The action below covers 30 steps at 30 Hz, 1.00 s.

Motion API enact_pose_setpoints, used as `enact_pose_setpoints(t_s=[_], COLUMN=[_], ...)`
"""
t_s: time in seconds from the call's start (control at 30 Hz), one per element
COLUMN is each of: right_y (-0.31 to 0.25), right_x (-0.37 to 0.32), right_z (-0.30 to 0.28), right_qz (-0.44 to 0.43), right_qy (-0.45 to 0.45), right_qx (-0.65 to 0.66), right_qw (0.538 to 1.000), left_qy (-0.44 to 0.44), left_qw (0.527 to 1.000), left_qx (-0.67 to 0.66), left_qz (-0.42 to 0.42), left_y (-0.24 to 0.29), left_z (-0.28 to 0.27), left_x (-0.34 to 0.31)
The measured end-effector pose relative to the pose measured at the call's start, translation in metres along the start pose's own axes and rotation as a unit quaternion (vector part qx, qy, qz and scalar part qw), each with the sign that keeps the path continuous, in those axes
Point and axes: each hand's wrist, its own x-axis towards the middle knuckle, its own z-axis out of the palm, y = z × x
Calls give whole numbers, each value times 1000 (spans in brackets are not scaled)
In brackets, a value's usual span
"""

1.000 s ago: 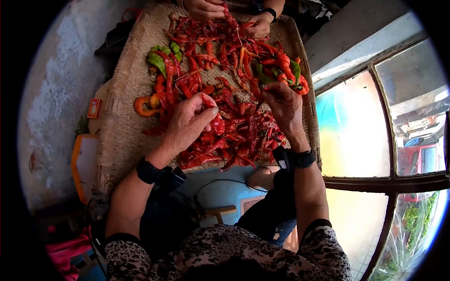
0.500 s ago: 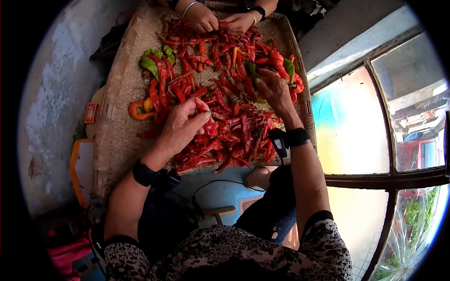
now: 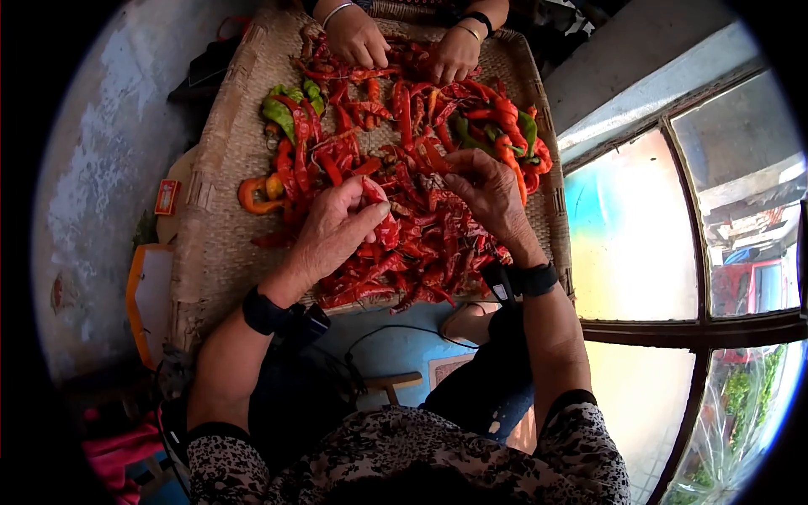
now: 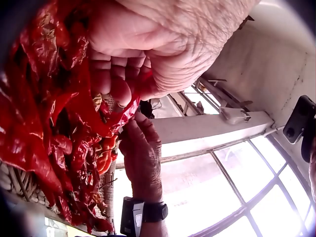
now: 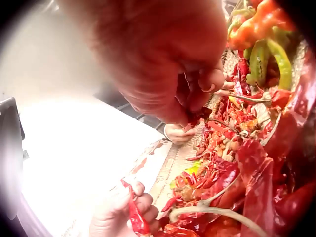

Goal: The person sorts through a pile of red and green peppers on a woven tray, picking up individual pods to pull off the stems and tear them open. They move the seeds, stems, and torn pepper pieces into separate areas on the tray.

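My left hand [image 3: 324,231] grips a wrinkled red chili pepper [image 4: 124,116] between thumb and fingers, above the near part of the pile. In the right wrist view the narrow tip of this chili sticks up past the fingers. My right hand [image 3: 497,198] is to its right, over the middle of the heap. Its thumb and fingertips pinch a dark red dried chili [image 5: 198,116], mostly hidden by the fingers. Beneath both hands, many dried red chilies [image 3: 421,252] lie across a woven tray [image 3: 215,227].
Green peppers [image 3: 278,114] lie at the tray's left, and plump orange-red peppers [image 3: 509,126] at its right. Another person's hands [image 3: 358,38] work over the far end. A window [image 3: 640,227] flanks the right side; a plastered wall [image 3: 109,168] stands at left.
My right hand reached forward to the peppers at the right, then came back left over the pile. My left hand kept its chili. The other person's hands have moved apart.
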Motion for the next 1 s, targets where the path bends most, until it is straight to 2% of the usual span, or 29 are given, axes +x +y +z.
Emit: enact_pose_setpoints(t_s=[0.07,0.1,0.13,0.2,0.27,0.3,0.33,0.37,0.4,0.47,0.5,0.53,0.6,0.63,0.73,0.8,1.0], right_y=[-12,-16,-17,-17,-4,4,1,-4,3,26,33,39,48,52,57,55,39], right_x=[-13,-18,-20,-22,-16,-12,-5,2,5,10,11,11,8,7,9,11,8], right_z=[-16,-25,-31,-39,-38,-34,-30,-25,-23,-17,-19,-12,7,13,24,30,27], right_qz=[110,123,123,118,120,109,94,79,79,79,77,82,70,36,28,51,8], right_qy=[-31,-83,-82,-220,-204,-93,20,126,125,102,6,-59,-56,-60,-76,-71,-40], right_qx=[170,170,170,115,111,218,320,338,338,149,-65,-81,-192,-214,-198,-196,-232], right_qw=[979,974,974,961,965,965,943,930,929,981,995,992,977,974,977,977,972], left_qy=[-2,-4,-5,-14,-15,-15,-16,-15,-13,-15,-17,-17,-14,-11,-9,-21,-18], left_qw=[1000,1000,1000,999,999,999,999,999,999,999,1000,999,1000,1000,999,999,999], left_qx=[-1,-1,-2,23,21,19,19,14,8,5,1,2,-3,-4,8,11,15], left_qz=[-2,-4,-4,-29,-33,-37,-37,-33,-29,-27,-26,-28,-23,-24,-35,-29,-34], left_y=[2,3,5,8,6,5,3,2,1,1,1,1,1,3,6,2,3], left_z=[1,2,3,5,7,7,7,7,6,6,6,5,5,5,3,3,5], left_x=[-1,-2,-2,-3,-3,-3,-2,-2,-1,-2,-2,-1,-2,-2,-3,-1,-2])
